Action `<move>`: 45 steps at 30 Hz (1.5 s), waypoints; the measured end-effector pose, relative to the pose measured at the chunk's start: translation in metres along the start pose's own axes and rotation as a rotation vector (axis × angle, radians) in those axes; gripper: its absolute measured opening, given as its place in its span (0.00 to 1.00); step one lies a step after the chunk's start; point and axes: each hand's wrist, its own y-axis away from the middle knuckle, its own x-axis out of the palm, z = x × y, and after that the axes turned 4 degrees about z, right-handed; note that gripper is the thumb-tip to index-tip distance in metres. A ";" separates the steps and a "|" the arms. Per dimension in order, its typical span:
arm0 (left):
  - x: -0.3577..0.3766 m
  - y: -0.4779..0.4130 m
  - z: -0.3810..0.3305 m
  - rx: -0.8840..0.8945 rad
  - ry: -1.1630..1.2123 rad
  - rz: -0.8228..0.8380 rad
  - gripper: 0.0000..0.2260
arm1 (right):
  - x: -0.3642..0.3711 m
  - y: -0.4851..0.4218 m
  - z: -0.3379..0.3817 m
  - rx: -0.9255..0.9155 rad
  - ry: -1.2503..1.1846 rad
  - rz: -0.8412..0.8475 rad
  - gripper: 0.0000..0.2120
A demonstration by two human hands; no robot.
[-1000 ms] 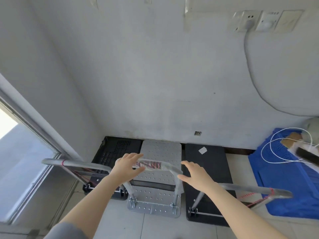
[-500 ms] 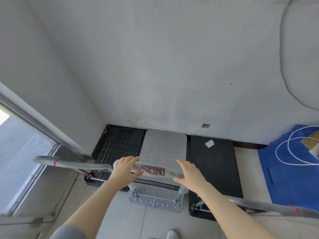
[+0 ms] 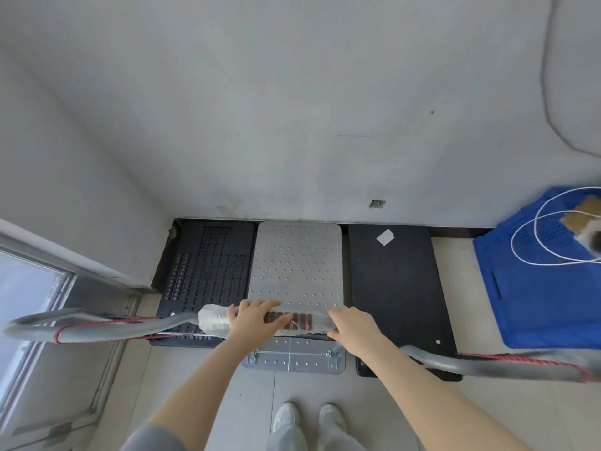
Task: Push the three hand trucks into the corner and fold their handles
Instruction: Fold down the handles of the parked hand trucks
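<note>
Three hand trucks stand side by side against the far wall: a black perforated one [image 3: 208, 265] in the corner, a silver studded one [image 3: 297, 265] in the middle, a plain black one [image 3: 395, 281] on the right. My left hand [image 3: 252, 320] and my right hand [image 3: 353, 327] both rest on the plastic-wrapped handle [image 3: 300, 322] of the silver truck, fingers curled over the bar. The grey handle of the left truck [image 3: 97, 328] and the grey handle of the right truck [image 3: 494, 366] stand upright, each tied with red cord.
A blue plastic crate [image 3: 536, 288] with a white cable coil on top sits at the right. A window [image 3: 26, 301] runs along the left wall. My white shoes [image 3: 307, 418] stand on the tiled floor just behind the silver truck.
The view has tilted down and my shoes have come into sight. Both hands have settled onto the wrapped handle, which now sits lower over the silver deck.
</note>
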 end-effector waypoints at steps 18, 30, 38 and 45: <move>0.002 0.002 -0.036 0.129 -0.043 -0.050 0.28 | -0.014 0.047 -0.056 0.002 -0.112 -0.074 0.24; 0.109 0.026 -0.227 0.592 -0.173 0.211 0.26 | 0.029 0.169 -0.198 0.386 0.034 0.015 0.26; 0.146 0.022 -0.267 0.649 -0.263 0.169 0.15 | 0.035 0.155 -0.201 0.418 0.032 -0.069 0.14; 0.115 0.023 -0.251 0.546 -0.183 0.130 0.19 | 0.032 0.157 -0.194 0.414 -0.071 -0.123 0.25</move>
